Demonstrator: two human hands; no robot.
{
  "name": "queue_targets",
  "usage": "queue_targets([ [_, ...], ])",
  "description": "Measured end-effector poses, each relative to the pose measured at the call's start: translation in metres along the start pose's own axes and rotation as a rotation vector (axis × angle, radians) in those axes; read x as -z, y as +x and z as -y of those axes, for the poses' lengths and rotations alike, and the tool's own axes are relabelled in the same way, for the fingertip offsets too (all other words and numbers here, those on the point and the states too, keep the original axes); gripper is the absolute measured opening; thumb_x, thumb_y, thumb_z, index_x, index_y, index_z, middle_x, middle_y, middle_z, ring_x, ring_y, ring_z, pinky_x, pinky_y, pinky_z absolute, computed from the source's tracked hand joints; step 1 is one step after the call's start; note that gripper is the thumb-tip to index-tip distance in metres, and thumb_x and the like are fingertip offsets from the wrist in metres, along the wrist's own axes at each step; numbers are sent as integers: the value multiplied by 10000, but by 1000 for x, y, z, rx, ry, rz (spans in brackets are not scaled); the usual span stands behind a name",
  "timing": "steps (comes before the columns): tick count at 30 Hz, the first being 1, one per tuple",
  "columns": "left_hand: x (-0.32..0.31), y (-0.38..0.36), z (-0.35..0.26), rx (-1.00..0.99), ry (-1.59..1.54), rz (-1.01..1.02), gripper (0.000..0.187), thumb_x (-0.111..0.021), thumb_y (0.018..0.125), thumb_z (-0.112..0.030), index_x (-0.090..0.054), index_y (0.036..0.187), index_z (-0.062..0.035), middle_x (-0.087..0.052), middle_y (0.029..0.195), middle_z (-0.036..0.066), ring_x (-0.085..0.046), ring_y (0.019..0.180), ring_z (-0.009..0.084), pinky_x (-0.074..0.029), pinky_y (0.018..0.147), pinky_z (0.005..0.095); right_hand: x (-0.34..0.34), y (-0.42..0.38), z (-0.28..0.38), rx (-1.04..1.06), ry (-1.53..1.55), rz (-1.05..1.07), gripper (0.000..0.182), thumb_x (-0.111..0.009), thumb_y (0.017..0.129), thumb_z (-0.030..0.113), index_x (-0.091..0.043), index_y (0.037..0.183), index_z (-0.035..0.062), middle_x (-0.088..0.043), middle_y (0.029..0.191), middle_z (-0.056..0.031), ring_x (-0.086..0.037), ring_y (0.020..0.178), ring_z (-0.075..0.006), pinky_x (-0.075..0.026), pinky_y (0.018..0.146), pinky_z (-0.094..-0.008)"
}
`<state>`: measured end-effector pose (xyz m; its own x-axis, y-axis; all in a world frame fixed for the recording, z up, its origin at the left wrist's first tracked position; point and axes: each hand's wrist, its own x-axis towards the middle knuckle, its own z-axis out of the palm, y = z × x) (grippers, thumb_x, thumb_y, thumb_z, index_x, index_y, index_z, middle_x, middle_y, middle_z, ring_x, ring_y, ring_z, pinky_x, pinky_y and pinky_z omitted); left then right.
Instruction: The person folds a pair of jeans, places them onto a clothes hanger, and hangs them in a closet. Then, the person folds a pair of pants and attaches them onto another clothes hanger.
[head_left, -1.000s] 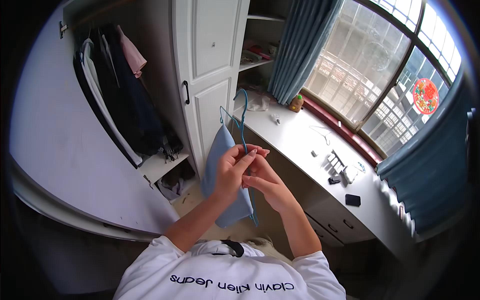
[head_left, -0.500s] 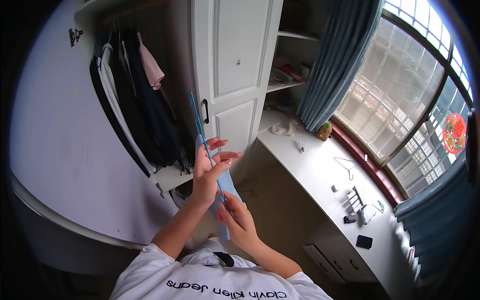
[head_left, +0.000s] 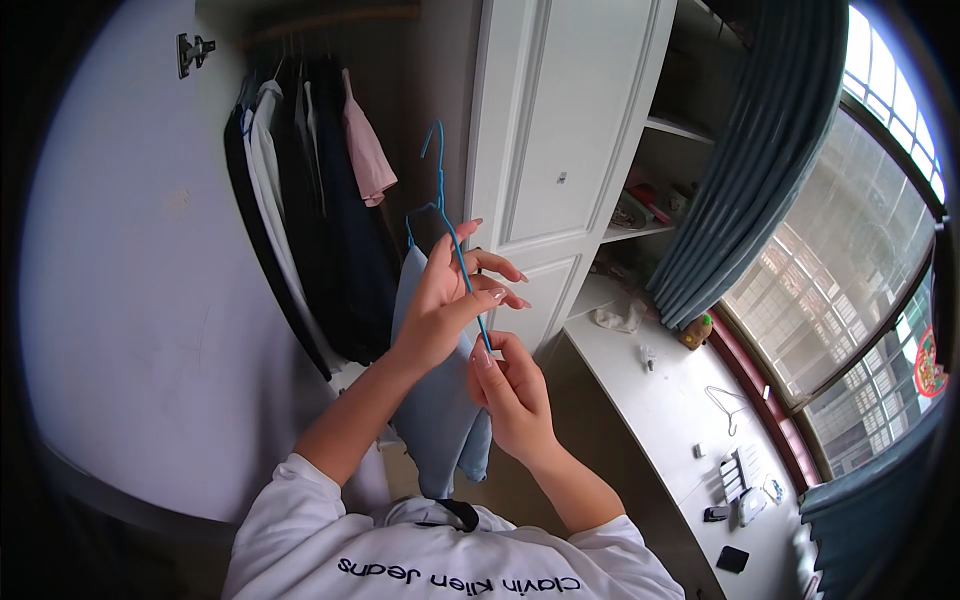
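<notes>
A blue clothes hanger (head_left: 440, 185) is held up in front of me, its hook at the top. A light-blue garment (head_left: 430, 420) hangs below it, partly behind my left forearm. My right hand (head_left: 512, 395) pinches the lower right end of the hanger between thumb and fingers. My left hand (head_left: 445, 305) is above it with fingers spread, and the hanger's sloping arm runs across it. The far arm of the hanger is partly hidden behind my left hand, near the top of the garment.
An open wardrobe at left holds dark clothes (head_left: 350, 230) and a pink garment (head_left: 367, 150) on a rail. A white cabinet door (head_left: 560, 120) stands behind my hands. On the right, a white desk (head_left: 640, 400) bears a wire hanger (head_left: 722, 408) and several small items below a window.
The view has turned, so the wardrobe and desk sit further right. The hanger has swung round, showing its hook and both arms. More of the light-blue garment shows.
</notes>
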<state>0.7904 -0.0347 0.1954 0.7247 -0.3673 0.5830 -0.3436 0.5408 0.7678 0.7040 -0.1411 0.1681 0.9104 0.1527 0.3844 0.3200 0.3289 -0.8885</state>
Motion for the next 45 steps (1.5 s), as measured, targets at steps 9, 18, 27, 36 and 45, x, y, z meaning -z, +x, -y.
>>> queue_targets([
  [9,40,51,-10,19,45,108,756,-433,895,-64,98,1434,-75,-573,1026,240,-645,880,309,-505,815,378,1,106,-29,240,-105,15,194,-383,965,100,-465,1113,4,-519,800,13,-443,657,-31,-332,558,-174],
  [18,74,82,-5,-2,256,75,477,-386,979,-281,-321,1364,-8,-581,1100,169,-542,1058,165,-387,960,300,13,179,-12,228,-80,56,180,-435,964,123,-503,1066,-8,-526,782,-8,-450,639,-53,-352,561,-196],
  [27,98,146,-19,-234,215,-163,402,-372,974,-354,-525,1153,-28,-567,1076,80,-542,961,133,-415,862,251,-20,262,9,410,-163,7,222,-450,939,152,-557,1006,-32,-594,853,-62,-549,775,-105,-435,692,-233],
  [36,147,215,-43,-210,318,-337,376,-450,924,-360,-578,1056,-32,-593,980,72,-559,911,160,-427,831,274,-41,370,-4,492,-146,-56,263,-423,928,147,-566,1014,-57,-603,880,-101,-550,816,-154,-435,743,-272],
  [45,222,262,-67,-207,348,-335,335,-552,892,-308,-632,1045,-20,-628,982,73,-582,922,142,-448,799,255,-69,444,-25,540,-107,-91,253,-415,925,131,-560,932,-76,-621,831,-171,-596,787,-228,-456,714,-325],
])
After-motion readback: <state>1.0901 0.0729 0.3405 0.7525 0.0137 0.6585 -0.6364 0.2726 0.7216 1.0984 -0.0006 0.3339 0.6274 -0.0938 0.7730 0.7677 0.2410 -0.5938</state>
